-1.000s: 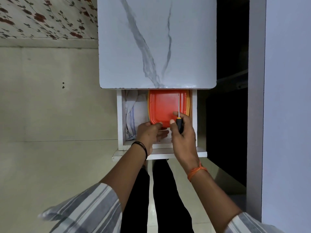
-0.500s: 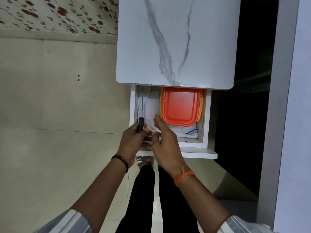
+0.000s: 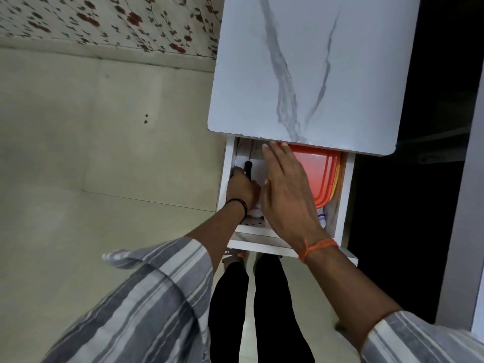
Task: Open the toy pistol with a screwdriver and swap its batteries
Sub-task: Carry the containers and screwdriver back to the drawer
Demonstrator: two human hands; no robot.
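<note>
Head view, one black-handled screwdriver [image 3: 248, 167] gripped in the curled left hand [image 3: 242, 188] at the open drawer [image 3: 345, 205] left side, right hand [image 3: 286, 195] flat with fingers straight over stacked orange containers [image 3: 320, 176], white cloth [image 3: 258, 166] beneath, one marble-patterned tabletop [image 3: 309, 66] overhanging the drawer's rear.

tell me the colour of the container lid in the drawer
Orange-red lid, seen in the head view.

Left hand [image 3: 242, 188]: fingers curled, gripping a black-handled screwdriver [image 3: 247, 167]; forearm extended forward, black band at wrist, striped sleeve pushed to elbow. Right hand [image 3: 286, 191]: flat, fingers straight and together, palm down, reaching forward beside the left. Orange thread on right wrist. Both arms extended.
</note>
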